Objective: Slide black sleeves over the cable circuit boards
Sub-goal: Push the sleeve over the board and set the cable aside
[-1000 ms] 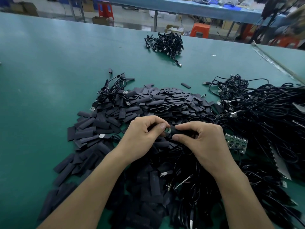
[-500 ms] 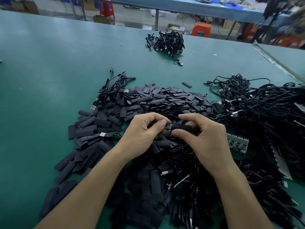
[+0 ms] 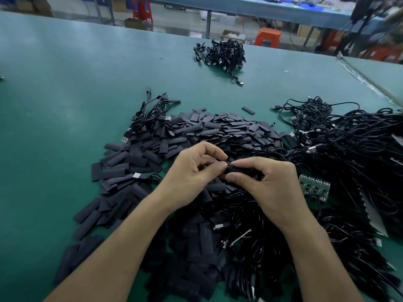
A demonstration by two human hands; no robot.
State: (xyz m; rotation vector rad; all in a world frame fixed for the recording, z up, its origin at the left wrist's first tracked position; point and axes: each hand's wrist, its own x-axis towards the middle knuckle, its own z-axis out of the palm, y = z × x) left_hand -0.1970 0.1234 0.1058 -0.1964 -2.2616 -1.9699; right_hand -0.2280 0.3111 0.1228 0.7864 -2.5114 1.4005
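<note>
Above the sleeve pile [image 3: 218, 131], both hands [image 3: 192, 173] [image 3: 268, 184] pinch one black sleeve [image 3: 234, 170]

The table top [image 3: 65, 110] is a flat teal green. The heap of sleeves [image 3: 229, 129] at centre frame is matt black, greyer where light strikes. The held sleeve [image 3: 236, 170] between the left hand [image 3: 192, 175] and right hand [image 3: 274, 188] is the same black. The cables [image 3: 359, 153] at right are glossy black, and a USB plug [image 3: 124, 140] at left-centre is silver. The circuit board [image 3: 314, 186] is green, dotted with what seem pale pads in rows. Along the top, the stools [image 3: 267, 37] are orange-red and the far table [image 3: 261, 7] is blue.
</note>
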